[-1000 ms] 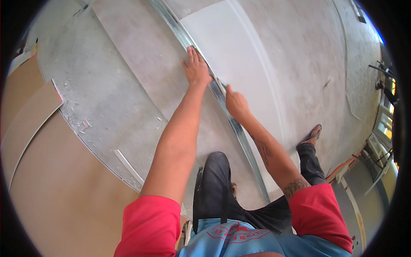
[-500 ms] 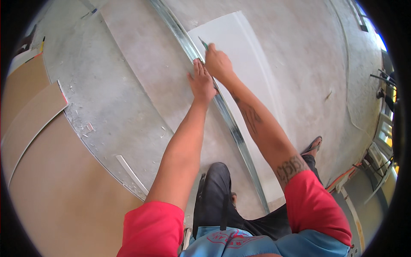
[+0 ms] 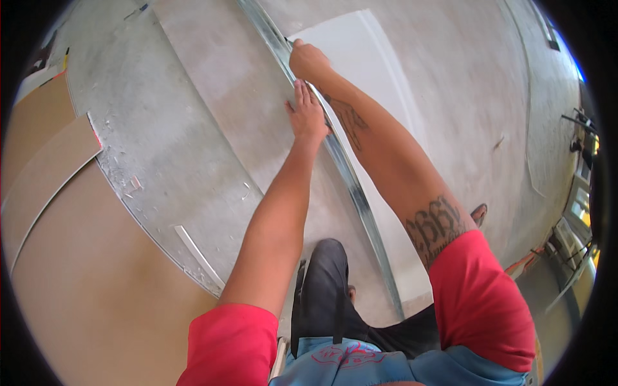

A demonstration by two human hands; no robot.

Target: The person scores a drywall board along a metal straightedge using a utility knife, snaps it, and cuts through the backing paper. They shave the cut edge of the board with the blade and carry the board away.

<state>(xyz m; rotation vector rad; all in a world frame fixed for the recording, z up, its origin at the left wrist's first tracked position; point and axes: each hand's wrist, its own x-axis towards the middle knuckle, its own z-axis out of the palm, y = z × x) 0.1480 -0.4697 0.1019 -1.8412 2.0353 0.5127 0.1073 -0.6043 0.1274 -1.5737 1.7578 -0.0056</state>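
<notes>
A long metal channel (image 3: pixel 353 186) runs from the far middle towards my legs, along a white board (image 3: pixel 351 48). My left hand (image 3: pixel 308 114) lies on the channel, fingers stretched out and pressing down, thumb apart. Farther along, my right hand (image 3: pixel 310 62) is closed beside the channel's right edge, over the white board. It grips a thin, pointed tool. Only the dark tip of that tool shows past the fingers, touching or very near the channel's edge; the rest is hidden by the hand.
Large tan boards (image 3: pixel 96 257) overlap at the left, with white crumbs on the floor along their edge. A narrow white strip (image 3: pixel 198 256) lies near them. My bent knee (image 3: pixel 328 273) is close to the channel. Stacked materials (image 3: pixel 570 235) stand at the far right.
My right hand has moved farther away and slightly left along the channel, taking the pointed tool with it. My left hand stays pressed on the channel.
</notes>
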